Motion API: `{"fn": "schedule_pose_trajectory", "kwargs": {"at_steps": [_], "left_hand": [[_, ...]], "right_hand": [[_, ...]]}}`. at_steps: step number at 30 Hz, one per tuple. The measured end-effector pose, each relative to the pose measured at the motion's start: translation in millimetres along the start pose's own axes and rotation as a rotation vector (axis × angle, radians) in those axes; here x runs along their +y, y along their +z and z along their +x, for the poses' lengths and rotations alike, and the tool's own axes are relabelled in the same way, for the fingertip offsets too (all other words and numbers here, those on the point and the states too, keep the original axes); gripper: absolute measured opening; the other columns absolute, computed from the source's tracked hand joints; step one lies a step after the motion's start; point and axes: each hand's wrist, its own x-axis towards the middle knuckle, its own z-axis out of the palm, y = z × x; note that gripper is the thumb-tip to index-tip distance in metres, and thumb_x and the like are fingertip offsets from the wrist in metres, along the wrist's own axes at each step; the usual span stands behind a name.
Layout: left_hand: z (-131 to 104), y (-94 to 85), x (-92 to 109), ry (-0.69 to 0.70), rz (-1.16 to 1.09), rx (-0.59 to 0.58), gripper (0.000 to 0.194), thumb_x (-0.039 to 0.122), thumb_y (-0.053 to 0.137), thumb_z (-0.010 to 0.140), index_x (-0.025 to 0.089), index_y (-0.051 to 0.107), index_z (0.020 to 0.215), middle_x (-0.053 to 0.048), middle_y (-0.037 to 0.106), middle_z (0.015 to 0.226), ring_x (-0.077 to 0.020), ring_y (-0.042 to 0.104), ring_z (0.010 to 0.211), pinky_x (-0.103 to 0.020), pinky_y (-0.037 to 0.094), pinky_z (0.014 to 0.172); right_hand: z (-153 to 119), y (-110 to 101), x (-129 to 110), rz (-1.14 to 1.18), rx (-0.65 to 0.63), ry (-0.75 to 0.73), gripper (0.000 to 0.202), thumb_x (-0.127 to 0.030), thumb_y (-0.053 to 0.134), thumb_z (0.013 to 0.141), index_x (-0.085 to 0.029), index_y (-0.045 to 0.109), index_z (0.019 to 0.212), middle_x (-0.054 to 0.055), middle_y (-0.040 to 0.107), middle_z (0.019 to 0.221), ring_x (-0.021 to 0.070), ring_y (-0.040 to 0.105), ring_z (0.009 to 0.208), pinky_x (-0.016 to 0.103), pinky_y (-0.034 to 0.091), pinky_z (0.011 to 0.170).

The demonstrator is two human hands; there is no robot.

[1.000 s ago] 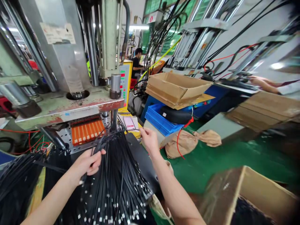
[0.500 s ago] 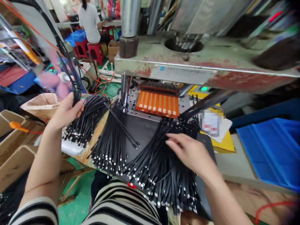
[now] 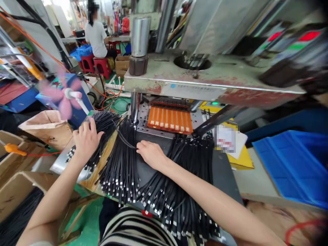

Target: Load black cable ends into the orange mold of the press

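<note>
Three bundles of black cables with small silvery plug ends lie fanned across the work surface: the left bundle (image 3: 107, 121), the middle bundle (image 3: 124, 164) and the right bundle (image 3: 191, 171). My left hand (image 3: 87, 140) rests on the left bundle, its fingers flat and the thumb apart. Beside the middle bundle, my right hand (image 3: 152, 155) pinches the ends of a couple of loose black cables (image 3: 125, 141) between thumb and fingers. These cables run from there up toward the top of the left and middle bundles. An orange slotted fixture (image 3: 170, 118) sits in the press behind.
The press's heavy metal plate (image 3: 205, 80) and its posts overhang the fixture. A pink fan (image 3: 68, 94) spins at the left, near a paper bag (image 3: 47, 126) and cardboard boxes. Blue trays (image 3: 289, 160) stand at the right. A person (image 3: 96, 37) sits far back.
My left hand has come down onto the left bundle, no longer holding up its bunch of cables. My right hand has moved left from the right bundle and now pinches the loose cables.
</note>
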Motion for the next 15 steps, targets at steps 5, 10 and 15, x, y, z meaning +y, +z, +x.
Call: {"fn": "schedule_pose_trajectory", "kwargs": {"at_steps": [5, 10, 15], "left_hand": [[25.1, 7.4, 36.3, 0.168, -0.293, -0.057, 0.037, 0.045, 0.042, 0.098, 0.019, 0.065, 0.112, -0.011, 0.069, 0.097, -0.0285, 0.066, 0.089, -0.037, 0.047, 0.081], [62.5, 19.9, 93.3, 0.404, -0.638, -0.067, 0.022, 0.031, 0.054, 0.093, 0.019, 0.069, 0.105, -0.01, 0.07, 0.092, -0.0251, 0.067, 0.089, -0.036, 0.051, 0.086], [88.5, 25.6, 134.5, 0.792, -0.979, -0.014, 0.025, 0.021, 0.054, 0.091, 0.018, 0.07, 0.11, -0.012, 0.068, 0.119, -0.0254, 0.06, 0.12, -0.042, 0.043, 0.111]], "right_hand": [[30.4, -44.0, 43.3, 0.146, 0.473, 0.087, 0.013, -0.024, 0.057, 0.095, -0.018, 0.065, 0.085, 0.004, 0.067, 0.084, 0.0188, 0.062, 0.081, 0.027, 0.042, 0.074], [87.0, -65.0, 93.4, 0.531, 0.671, 0.461, 0.019, -0.032, 0.068, 0.084, -0.018, 0.063, 0.072, 0.0, 0.066, 0.069, 0.0164, 0.062, 0.068, 0.023, 0.042, 0.063], [106.7, -62.2, 112.8, 0.546, 0.594, 0.514, 0.018, -0.032, 0.068, 0.083, -0.018, 0.066, 0.072, 0.0, 0.07, 0.071, 0.0168, 0.066, 0.071, 0.022, 0.044, 0.062]]}}
